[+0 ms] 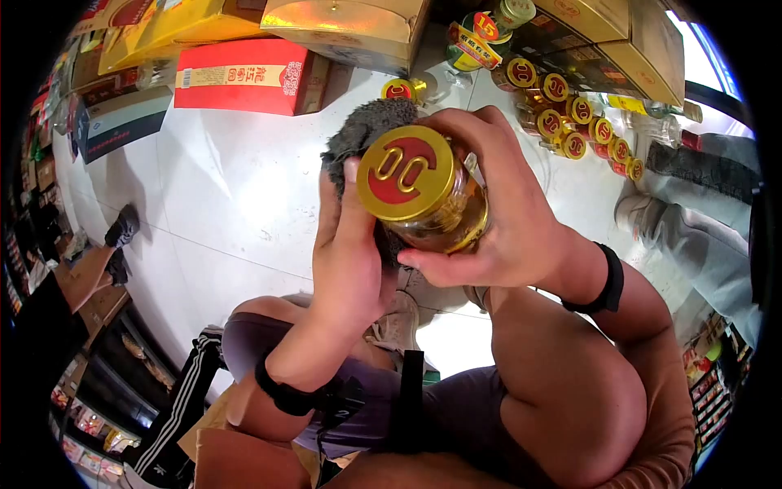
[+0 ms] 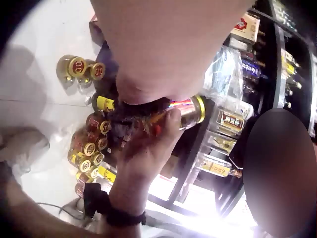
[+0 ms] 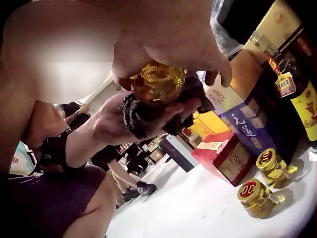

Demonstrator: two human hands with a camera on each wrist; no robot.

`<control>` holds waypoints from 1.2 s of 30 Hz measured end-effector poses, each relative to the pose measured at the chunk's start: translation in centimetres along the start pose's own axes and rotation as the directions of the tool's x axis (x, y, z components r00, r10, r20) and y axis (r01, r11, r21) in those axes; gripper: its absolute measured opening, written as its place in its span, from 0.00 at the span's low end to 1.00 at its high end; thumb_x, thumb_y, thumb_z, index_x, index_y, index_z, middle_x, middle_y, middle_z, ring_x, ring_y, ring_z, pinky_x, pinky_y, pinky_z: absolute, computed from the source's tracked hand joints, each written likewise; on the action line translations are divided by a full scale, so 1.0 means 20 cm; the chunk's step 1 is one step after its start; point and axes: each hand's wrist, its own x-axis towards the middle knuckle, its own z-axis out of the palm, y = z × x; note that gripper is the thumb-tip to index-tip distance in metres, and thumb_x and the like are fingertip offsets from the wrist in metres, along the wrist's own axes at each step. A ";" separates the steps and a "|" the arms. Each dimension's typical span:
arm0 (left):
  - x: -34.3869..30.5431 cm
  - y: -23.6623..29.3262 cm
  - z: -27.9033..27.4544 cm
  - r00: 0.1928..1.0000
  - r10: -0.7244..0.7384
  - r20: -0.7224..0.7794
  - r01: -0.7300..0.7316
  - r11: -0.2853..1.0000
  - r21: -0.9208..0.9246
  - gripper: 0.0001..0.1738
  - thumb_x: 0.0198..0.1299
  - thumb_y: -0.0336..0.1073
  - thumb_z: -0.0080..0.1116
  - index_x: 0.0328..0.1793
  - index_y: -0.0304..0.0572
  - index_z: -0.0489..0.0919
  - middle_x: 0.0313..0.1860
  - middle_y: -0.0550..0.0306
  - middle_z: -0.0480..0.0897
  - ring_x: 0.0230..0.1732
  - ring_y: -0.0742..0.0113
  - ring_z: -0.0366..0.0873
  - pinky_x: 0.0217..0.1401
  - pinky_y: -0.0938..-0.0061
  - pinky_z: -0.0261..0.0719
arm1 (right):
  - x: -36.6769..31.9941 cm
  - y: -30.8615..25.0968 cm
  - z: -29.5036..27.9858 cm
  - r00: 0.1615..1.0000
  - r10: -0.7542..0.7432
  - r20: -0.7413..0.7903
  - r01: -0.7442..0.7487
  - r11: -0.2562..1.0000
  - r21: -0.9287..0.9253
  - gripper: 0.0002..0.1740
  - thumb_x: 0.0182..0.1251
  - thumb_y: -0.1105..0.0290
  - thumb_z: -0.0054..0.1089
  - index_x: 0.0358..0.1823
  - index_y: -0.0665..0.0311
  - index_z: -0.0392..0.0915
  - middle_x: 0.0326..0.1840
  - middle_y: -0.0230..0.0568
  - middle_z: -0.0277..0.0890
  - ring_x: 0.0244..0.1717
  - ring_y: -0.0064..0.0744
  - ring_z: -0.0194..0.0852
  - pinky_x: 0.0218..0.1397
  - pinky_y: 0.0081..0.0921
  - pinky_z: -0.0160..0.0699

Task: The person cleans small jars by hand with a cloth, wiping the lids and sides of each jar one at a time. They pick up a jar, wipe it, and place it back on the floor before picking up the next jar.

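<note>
A glass jar with a gold and red lid (image 1: 406, 173) is held in mid-air above the floor. The right hand (image 1: 509, 196) grips it round the side, thumb below and fingers over the top. On the jar's other side the left hand (image 1: 350, 253) holds a dark grey cloth (image 1: 368, 129) against the glass. In the right wrist view the jar's glass (image 3: 159, 83) shows golden, with the cloth (image 3: 143, 116) bunched between it and the left hand (image 3: 111, 119). The left wrist view shows the jar's gold-rimmed end (image 2: 200, 109) beyond the right hand (image 2: 148, 148).
Several gold-lidded jars (image 1: 573, 145) stand at the right on the white floor (image 1: 236, 187). A red box (image 1: 236, 77), a dark box (image 1: 122, 122) and gold cartons (image 1: 346, 33) line the far side. A person's grey trouser legs (image 1: 700, 236) are at the right, another person's foot (image 1: 122, 226) at the left.
</note>
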 end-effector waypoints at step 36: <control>-0.08 -0.06 -0.03 0.941 0.137 0.311 -0.107 0.988 -0.112 0.45 0.69 0.72 0.26 0.80 0.47 0.53 0.71 0.49 0.68 0.71 0.55 0.68 0.73 0.58 0.67 | -0.03 -0.09 -0.02 0.968 -0.226 0.111 0.252 0.897 -0.363 0.49 0.60 0.49 0.66 0.73 0.77 0.58 0.68 0.66 0.62 0.61 0.59 0.71 0.64 0.41 0.72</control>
